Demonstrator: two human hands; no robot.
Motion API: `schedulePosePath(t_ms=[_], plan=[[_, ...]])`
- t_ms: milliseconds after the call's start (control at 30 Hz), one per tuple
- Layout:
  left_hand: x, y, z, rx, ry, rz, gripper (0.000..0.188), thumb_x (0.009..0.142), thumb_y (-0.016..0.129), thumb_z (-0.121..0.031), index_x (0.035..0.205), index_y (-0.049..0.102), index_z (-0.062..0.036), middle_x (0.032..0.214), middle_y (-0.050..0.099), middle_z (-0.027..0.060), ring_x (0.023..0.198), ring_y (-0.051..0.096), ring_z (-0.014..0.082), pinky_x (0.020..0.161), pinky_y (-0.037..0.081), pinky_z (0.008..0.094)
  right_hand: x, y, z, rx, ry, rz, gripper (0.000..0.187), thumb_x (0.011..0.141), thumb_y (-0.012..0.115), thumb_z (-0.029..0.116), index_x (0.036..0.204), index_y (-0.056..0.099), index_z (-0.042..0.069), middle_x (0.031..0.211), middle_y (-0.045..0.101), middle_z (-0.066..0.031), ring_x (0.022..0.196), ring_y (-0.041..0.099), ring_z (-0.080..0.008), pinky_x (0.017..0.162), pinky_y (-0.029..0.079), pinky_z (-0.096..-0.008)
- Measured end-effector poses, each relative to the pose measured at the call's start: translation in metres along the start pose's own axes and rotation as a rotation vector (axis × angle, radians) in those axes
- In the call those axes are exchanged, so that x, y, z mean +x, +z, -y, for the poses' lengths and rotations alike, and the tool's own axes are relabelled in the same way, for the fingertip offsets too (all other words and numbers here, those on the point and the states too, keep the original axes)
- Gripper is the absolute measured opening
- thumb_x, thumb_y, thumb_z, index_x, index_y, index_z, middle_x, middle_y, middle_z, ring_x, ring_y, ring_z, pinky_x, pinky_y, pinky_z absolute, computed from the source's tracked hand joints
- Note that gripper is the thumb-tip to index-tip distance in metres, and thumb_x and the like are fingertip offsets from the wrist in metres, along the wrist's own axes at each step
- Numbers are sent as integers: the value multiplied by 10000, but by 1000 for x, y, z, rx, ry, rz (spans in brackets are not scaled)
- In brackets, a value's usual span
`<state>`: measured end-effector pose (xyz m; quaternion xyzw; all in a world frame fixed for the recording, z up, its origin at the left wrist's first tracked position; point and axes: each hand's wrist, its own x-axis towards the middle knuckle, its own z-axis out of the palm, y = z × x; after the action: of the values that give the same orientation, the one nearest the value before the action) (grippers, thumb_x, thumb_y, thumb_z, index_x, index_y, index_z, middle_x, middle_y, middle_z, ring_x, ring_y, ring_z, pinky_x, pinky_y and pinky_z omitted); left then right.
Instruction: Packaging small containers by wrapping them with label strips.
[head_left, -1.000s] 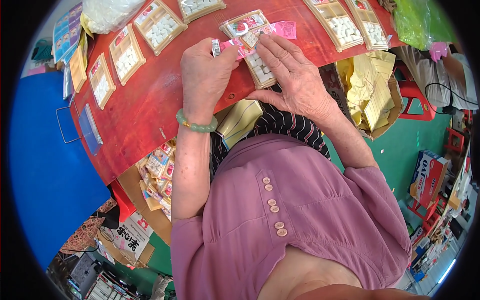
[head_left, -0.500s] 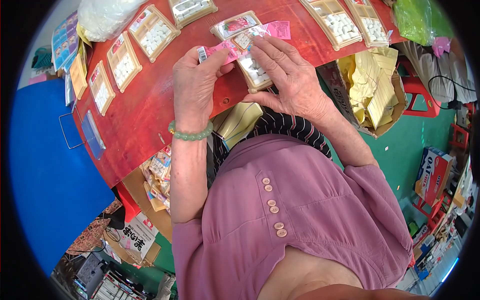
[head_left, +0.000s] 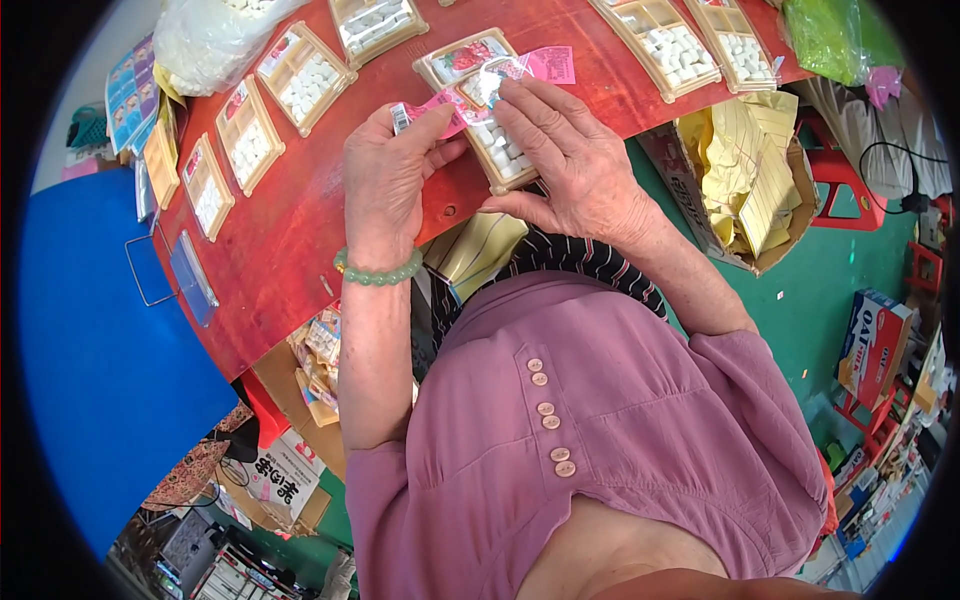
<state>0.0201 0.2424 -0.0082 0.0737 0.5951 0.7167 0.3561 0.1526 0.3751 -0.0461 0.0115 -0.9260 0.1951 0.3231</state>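
My left hand (head_left: 385, 180), with a green bead bracelet on the wrist, pinches the barcoded left end of a pink printed strip (head_left: 550, 66). The strip crosses a beige compartment tray (head_left: 512, 184) on the red table, and its right end sticks out past the tray. White pieces fill the tray's near part; a card with a red picture lies in its far part. My right hand (head_left: 580, 165) rests over the strip and the tray's right side, fingers stretched forward and thumb apart near the tray's close end. Its fingers hide part of the strip.
Similar trays with white pieces stand on the red table (head_left: 290, 230), some at the left (head_left: 273, 150), others at the right (head_left: 722, 76). A clear flat case (head_left: 195, 278) lies at the left edge. Below the right edge stands a carton (head_left: 715, 235) of yellow paper.
The whole view has shifted slightly. My hands keep nearly the same pose, the left still on the strip and the right over the tray.
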Motion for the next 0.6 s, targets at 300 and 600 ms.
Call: schedulePosePath(t_ms=[300,600], plan=[[1,7,8,111,76,-82,106,841,692,-92,876,633,-11,830,670,62,708,636,103,589,539,231,1,2,8,-17,83,56,821,701,733,496,1284,465,-17,1321,488,-193,1191,500,-357,961,459,-426],[0,12,5,141,67,-90,100,845,690,-98,850,640,-12,810,670,51,677,624,84,570,533,222,6,6,23,-49,169,65,819,724,725,457,1294,435,-55,1343,451,-221,1230,460,-362,1023,391,-426]])
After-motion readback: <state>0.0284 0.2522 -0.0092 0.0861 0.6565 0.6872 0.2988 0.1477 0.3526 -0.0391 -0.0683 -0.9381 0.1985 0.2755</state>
